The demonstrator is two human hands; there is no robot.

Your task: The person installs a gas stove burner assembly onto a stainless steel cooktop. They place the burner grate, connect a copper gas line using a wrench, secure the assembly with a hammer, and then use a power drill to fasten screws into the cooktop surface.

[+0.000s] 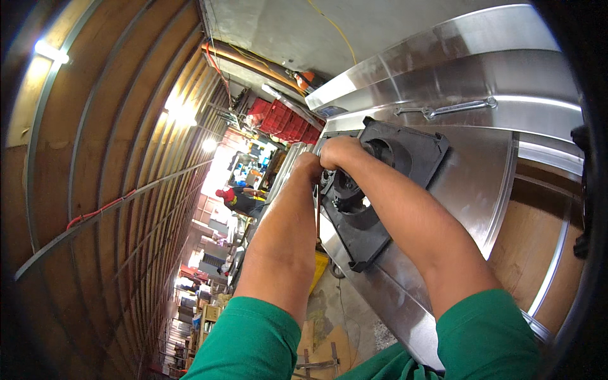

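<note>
Both my arms reach forward to a black moulded part (415,152) with square plates and round collars, lying on a shiny sheet-metal surface (472,171). My left hand (308,166) is closed at the part's far left edge, its fingertips mostly hidden. Right beside it, my right hand (339,152) is curled over the same edge, with the fingers bent inward. What either hand grips cannot be made out. Just below the hands, a thin reddish-brown rod (318,218) hangs down along the part's left side. Small dark fittings (344,183) sit between the collars, partly behind my right forearm.
Two wrenches (462,107) lie on the metal ledge behind the part. Red crates (288,120) are stacked beyond my hands. In the distance, a person in a red head covering (237,199) stands among cluttered shelves. Something yellow (318,271) is below my left forearm.
</note>
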